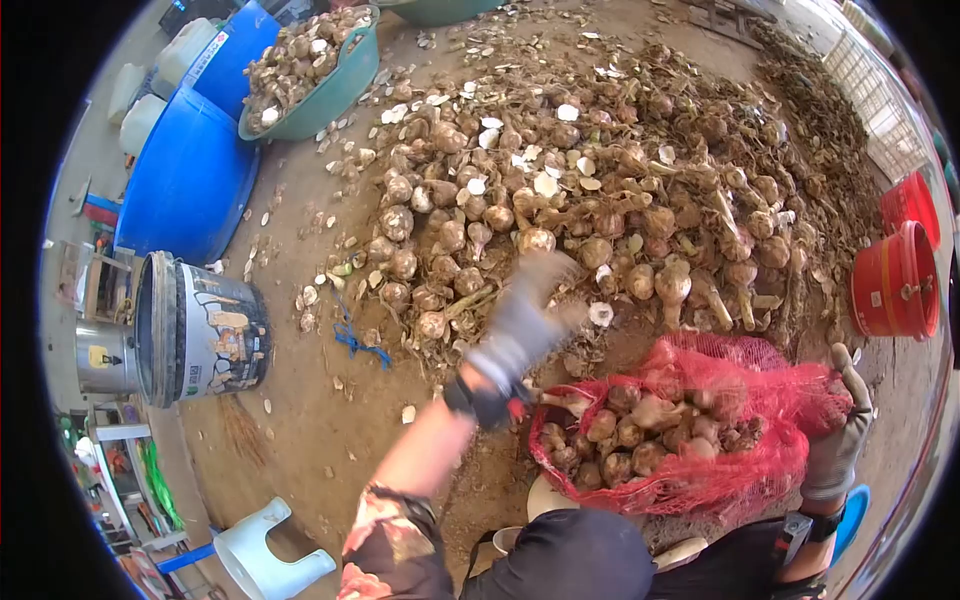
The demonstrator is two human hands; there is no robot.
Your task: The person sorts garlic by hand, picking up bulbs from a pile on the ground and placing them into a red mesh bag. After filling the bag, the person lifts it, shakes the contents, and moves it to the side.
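Note:
A red mesh bag [735, 480] lies at my knees, its near side bulging with dirty brown bulbs [640, 430] that have short stalks. My right hand [845, 430], in a grey glove, is closed on the gathered right end of the bag. My left hand [530, 315], also gloved, is stretched over the near edge of a large heap of the same soil-covered bulbs [600, 200]. Motion smears its fingers, and a bulb [536, 240] shows just beyond them. Pale flat pieces [545, 184] are scattered over the heap.
Blue tubs [190, 170] and a green basin [345, 90] of bulbs stand at the upper left. A white-and-black bucket [215, 330] and a pale stool [265, 550] are on the left, with blue string [355, 340] nearby. Red buckets [890, 290] and a white crate [875, 105] stand right.

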